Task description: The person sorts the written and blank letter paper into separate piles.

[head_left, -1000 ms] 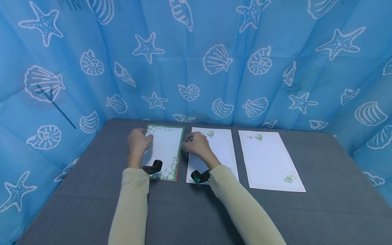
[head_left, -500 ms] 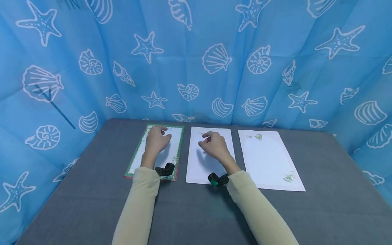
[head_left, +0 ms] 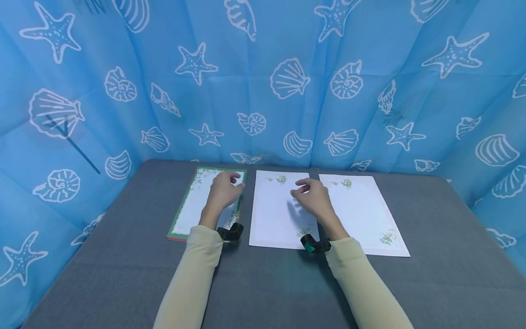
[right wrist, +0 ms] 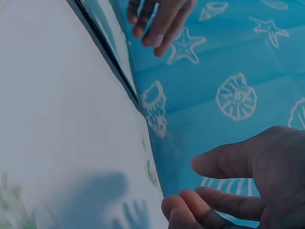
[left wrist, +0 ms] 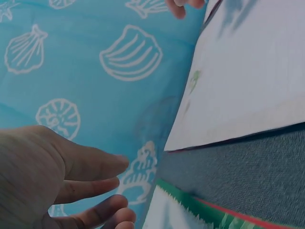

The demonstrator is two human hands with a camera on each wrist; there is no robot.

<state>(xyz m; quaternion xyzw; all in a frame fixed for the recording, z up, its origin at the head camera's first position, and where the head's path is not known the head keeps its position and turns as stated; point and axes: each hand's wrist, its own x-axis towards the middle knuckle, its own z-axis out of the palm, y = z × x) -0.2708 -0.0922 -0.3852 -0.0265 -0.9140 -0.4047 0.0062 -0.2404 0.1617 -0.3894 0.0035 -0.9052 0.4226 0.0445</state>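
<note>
Three paper sheets lie in a row. The left one (head_left: 191,196) has a green leafy border with red along its lower edge; the middle sheet (head_left: 269,210) and right sheet (head_left: 361,214) are white with small green plant prints. My left hand (head_left: 223,189) hovers over the right half of the bordered sheet, fingers loosely bent, holding nothing. Above the middle sheet's right side is my right hand (head_left: 314,196), thumb and fingers apart, its shadow falling on the paper. In the right wrist view, nothing lies between the fingers of the right hand (right wrist: 238,176).
A dark grey cloth (head_left: 263,288) covers the table under the sheets. Behind it hangs a blue curtain (head_left: 230,91) printed with white shells and starfish. Each wrist wears a black camera band (head_left: 231,232).
Both hands have moved to the right. The left has come away from the bordered sheet's left edge, and the right has left that sheet's right edge, crossing over the middle sheet.
</note>
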